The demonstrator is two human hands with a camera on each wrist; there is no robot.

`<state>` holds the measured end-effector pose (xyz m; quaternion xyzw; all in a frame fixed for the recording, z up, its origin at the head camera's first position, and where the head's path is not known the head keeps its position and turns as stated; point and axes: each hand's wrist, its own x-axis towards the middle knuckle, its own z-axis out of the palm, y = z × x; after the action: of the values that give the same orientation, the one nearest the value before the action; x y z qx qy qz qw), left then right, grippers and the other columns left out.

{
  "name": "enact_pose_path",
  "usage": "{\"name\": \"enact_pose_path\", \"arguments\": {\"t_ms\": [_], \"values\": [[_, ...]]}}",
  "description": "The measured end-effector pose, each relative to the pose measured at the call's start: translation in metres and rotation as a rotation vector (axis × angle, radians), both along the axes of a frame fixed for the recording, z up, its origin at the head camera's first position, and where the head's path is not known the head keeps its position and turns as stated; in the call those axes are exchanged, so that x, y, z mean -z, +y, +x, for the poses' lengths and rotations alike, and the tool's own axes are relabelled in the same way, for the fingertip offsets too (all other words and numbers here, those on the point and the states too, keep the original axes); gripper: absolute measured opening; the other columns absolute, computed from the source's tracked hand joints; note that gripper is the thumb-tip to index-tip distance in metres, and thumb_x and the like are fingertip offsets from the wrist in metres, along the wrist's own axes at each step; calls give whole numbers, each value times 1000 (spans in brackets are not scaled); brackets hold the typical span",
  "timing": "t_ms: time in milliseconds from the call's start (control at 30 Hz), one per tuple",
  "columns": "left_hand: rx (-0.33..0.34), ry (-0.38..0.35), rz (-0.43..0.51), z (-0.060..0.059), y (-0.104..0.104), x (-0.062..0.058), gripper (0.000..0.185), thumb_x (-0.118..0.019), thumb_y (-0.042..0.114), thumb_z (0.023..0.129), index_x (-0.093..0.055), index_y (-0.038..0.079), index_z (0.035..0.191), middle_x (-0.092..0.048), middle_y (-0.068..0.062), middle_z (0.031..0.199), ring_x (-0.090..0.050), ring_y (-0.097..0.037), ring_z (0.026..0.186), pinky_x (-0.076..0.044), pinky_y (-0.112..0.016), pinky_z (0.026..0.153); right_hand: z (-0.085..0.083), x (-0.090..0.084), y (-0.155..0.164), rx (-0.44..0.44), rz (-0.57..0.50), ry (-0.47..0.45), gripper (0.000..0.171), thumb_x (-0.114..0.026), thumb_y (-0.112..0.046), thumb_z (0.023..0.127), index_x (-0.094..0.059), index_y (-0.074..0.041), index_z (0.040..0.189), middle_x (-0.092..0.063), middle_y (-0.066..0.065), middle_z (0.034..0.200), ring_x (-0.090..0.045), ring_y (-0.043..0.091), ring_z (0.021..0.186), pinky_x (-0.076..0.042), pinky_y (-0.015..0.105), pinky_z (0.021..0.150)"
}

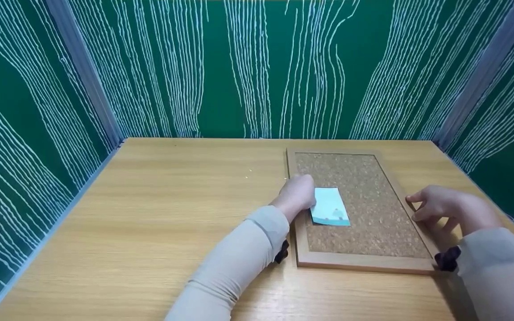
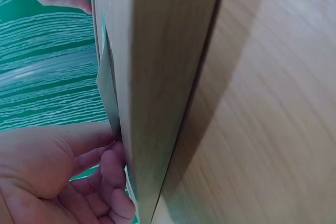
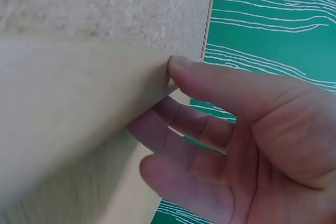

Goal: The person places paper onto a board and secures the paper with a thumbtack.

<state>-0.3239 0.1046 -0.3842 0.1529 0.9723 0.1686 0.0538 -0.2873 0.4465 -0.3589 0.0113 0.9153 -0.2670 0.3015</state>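
On the table point(image 1: 150, 232), toward four o'clock, lies your cork board point(image 1: 368, 200), flat with its long side running away from you. At the board's three o'clock edge your right hand point(image 1: 444, 209) touches the frame, thumb pressed to it, fingers loosely curled and gripping nothing. At its nine o'clock edge your left hand point(image 1: 297, 194) pinches a pale blue card point(image 1: 330, 207) lying on the cork.

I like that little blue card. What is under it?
The blue card lies on the cork board; cork shows all round it. The left hand covers its left edge, so that part stays hidden.
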Motion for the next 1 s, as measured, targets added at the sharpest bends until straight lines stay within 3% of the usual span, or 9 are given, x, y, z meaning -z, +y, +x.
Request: {"name": "enact_pose_path", "arguments": {"t_ms": [233,500,667,800,1000], "values": [[5,40,-48,-1,1,-1,15,-67,13,97,-77,13,108,-72,-2,94,-60,-16,72,-49,-29,61,-1,-2,-2,-30,31,22,79,-72,-12,92,-26,13,151,-64,24,112,-65,31,96,-58,58,70],[-6,-27,62,-6,-7,-11,12,-72,23,96,-79,15,100,-68,1,79,-61,-17,69,-47,-30,63,-6,-12,-3,-74,77,77,72,-74,-16,92,-38,13,146,-63,30,119,-66,40,102,-57,57,71],[22,-44,194,-9,-17,-23,14,-73,30,96,-81,18,97,-67,6,77,-61,-16,72,-47,-30,64,-6,-18,-5,-98,48,286,68,-70,-17,95,-38,13,147,-59,38,123,-64,48,103,-58,55,74],[50,-9,242,-5,-22,-35,17,-71,33,97,-79,19,100,-67,8,87,-62,-14,76,-49,-28,64,-5,-24,-16,-113,52,494,65,-68,-30,99,-44,8,146,-57,37,129,-61,50,109,-55,57,82],[110,36,289,8,-28,-54,18,-69,37,97,-74,20,102,-65,8,92,-61,-10,80,-51,-25,66,-1,-36,-39,-114,14,609,73,-67,-49,97,-46,-6,152,-51,30,142,-50,52,126,-46,67,93]]}}
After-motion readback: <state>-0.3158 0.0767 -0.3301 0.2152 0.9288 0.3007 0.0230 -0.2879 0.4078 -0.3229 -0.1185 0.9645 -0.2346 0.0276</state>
